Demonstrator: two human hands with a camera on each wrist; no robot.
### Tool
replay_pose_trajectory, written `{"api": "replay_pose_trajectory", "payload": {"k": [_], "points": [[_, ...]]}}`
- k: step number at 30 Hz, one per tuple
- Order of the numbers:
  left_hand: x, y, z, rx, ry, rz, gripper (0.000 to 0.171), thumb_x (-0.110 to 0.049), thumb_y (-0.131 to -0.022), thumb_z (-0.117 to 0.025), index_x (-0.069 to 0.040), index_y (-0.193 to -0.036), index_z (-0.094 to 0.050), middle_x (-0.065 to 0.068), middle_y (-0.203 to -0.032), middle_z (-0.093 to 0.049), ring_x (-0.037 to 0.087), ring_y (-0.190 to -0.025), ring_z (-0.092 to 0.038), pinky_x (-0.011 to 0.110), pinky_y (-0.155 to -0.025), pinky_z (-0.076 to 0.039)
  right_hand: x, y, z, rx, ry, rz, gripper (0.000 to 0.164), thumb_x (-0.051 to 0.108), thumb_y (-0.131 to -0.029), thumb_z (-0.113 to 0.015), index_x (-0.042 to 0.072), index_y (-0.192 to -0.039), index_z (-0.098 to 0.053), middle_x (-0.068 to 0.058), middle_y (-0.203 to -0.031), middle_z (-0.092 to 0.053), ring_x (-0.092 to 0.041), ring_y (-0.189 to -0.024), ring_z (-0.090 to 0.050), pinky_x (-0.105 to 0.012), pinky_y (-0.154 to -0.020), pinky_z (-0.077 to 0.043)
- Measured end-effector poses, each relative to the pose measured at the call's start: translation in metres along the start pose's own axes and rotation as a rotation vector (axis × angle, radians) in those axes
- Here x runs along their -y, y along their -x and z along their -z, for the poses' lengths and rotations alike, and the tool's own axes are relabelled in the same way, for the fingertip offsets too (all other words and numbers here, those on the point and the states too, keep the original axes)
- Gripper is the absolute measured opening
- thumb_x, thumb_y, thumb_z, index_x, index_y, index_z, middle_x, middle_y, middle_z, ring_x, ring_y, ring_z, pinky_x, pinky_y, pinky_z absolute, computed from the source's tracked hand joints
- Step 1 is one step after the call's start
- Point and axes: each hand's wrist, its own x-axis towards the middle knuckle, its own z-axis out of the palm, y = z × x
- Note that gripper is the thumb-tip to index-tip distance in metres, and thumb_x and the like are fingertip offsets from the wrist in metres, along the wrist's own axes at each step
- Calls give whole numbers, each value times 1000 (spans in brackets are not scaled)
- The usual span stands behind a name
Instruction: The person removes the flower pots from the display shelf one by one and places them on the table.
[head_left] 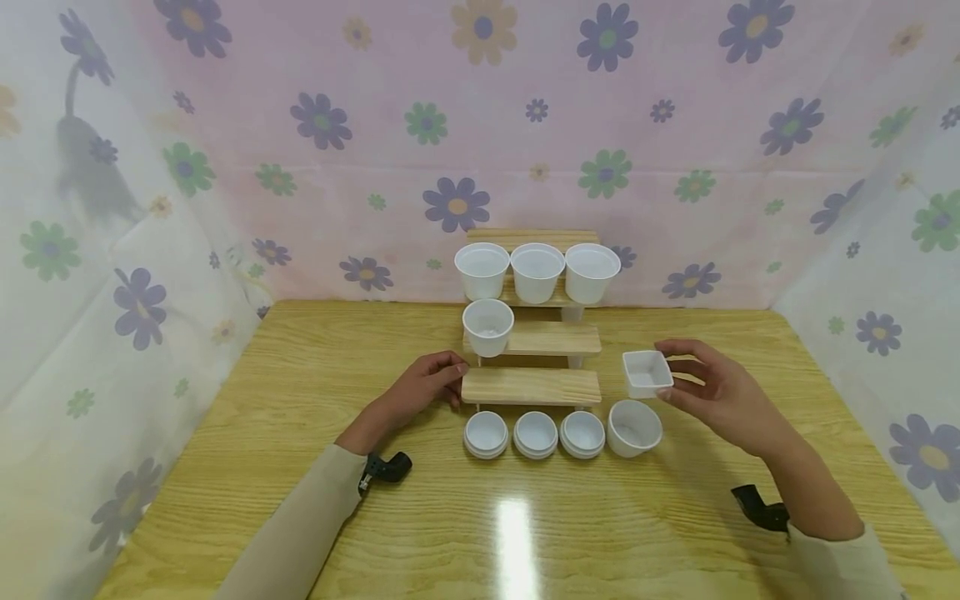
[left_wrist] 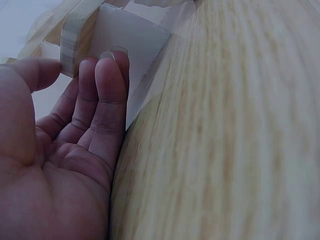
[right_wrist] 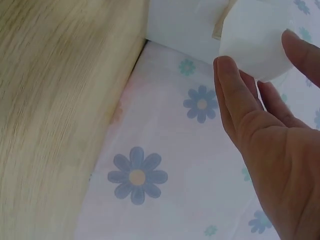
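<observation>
My right hand [head_left: 731, 404] holds a small square white pot [head_left: 645, 372] between thumb and fingers, beside the right end of a stepped wooden stand [head_left: 531, 387]. In the right wrist view the pot [right_wrist: 255, 42] shows its outer wall, above the table. On the stand's other side, my left hand [head_left: 420, 387] pinches the left end of the lowest step; in the left wrist view the thumb is on one face of the plank [left_wrist: 75, 42] and fingers are on the other. Just below the square pot stands a round white pot [head_left: 634, 428] on the table.
Three white pots [head_left: 537, 273] line an upper step. Another white pot [head_left: 488, 328] stands at the left of the step below. Three short round white pots [head_left: 536, 435] form a row on the table [head_left: 360, 533] before the stand. A flowered cloth [head_left: 360, 183] hangs behind.
</observation>
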Motion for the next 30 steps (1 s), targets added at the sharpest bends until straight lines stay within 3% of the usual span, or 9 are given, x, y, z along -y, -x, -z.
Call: {"api": "replay_pose_trajectory", "payload": {"k": [11,18,30], "points": [[1,0,0,-8,-17,0,28,-22,-115,-52,2,-122,-65,12,-93,-66,23,-78,-68,35,-74,-63,-13,1,17,110,-39,45,56,-10,-100,-66,-2,-151,-45,-8,-145,-54,-9,-123,-66,-28,-91,-62],[3,-2,1,-8,-25,-9,28,-22,-115,-52,2,-121,-65,14,-94,-65,23,-78,-68,36,-73,-63,-18,3,28,152,-60,33,54,-10,-100,-66,-5,-149,-43,-16,-142,-52,-15,-123,-66,-30,-90,-63],[3,-2,1,0,-20,-11,29,-22,-115,-51,2,-122,-65,14,-95,-66,22,-79,-68,35,-74,-62,-28,8,38,194,-68,-7,52,-10,-99,-68,-7,-144,-42,-13,-138,-52,-10,-123,-66,-32,-88,-64]]}}
